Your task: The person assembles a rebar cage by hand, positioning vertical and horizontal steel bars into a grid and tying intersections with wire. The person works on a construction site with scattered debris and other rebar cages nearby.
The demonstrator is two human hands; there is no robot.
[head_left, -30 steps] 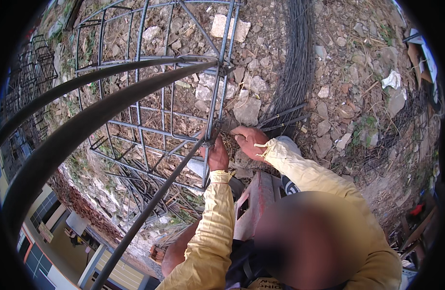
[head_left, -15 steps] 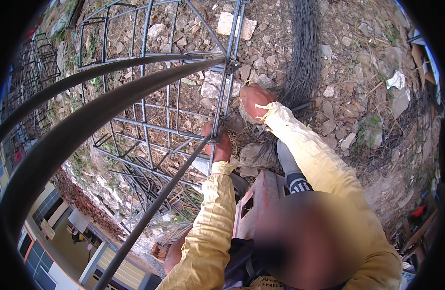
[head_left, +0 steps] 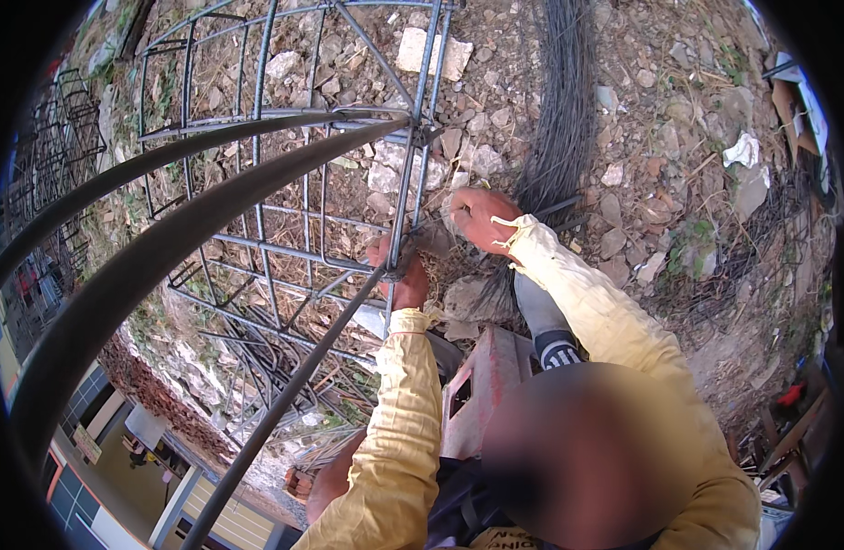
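A steel rebar cage (head_left: 264,165) of long bars and bent ties stands to the left and ahead. My left hand (head_left: 405,280) is closed around its near right corner, where a dark bar meets the upright bars. Part of the fingers is hidden behind the steel. To the right of that corner, apart from the cage, my right hand (head_left: 481,220) is closed with its fingers curled in. Anything in its grip is too small to make out. Just beyond the right hand lies a thick bundle of thin dark tie wire (head_left: 561,119).
Thick dark bars (head_left: 202,174) sweep across the left, close to the view. Rubble and stones cover the ground, including a pale block (head_left: 435,53). A worn reddish box-like frame (head_left: 481,380) is beneath me. More bent rebar (head_left: 64,156) lies far left, near a building.
My right hand has come nearer to me and slightly farther from the cage corner. My left hand keeps its hold there. The whole view has shifted a little.
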